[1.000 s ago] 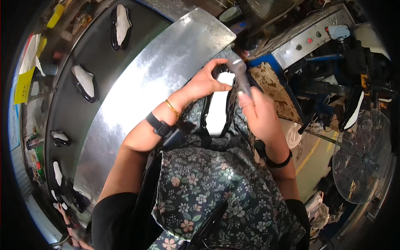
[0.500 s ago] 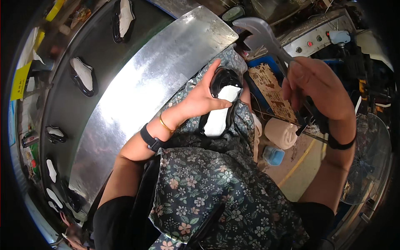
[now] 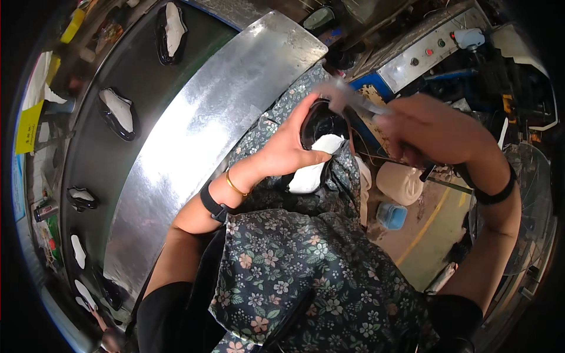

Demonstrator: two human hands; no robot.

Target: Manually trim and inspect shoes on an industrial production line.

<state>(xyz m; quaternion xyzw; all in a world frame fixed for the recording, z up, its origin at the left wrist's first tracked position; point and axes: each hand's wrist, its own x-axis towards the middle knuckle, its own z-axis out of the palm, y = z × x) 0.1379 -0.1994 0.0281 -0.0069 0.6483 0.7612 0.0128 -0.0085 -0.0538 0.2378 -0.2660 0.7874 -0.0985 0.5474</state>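
Observation:
A glossy black shoe with a white underside lies across my lap on the floral apron. My left hand grips it, thumb over the white part and fingers along its far end. In my closed right hand is a pair of steel lasting pincers with a hooked head, smeared by motion. Their head is at the rim of the shoe's far end, close to my left fingertips. Whether it touches the shoe I cannot tell.
A shiny metal sheet slopes at my left. Beyond it a dark conveyor belt carries several similar shoes. At right are a control panel, a pale jug, a blue tub and a fan. Another person's hand shows lower left.
My right hand has swung the lasting pincers down and left, from raised above to the shoe's far end. My left hand keeps its grip on the shoe. The view has shifted slightly.

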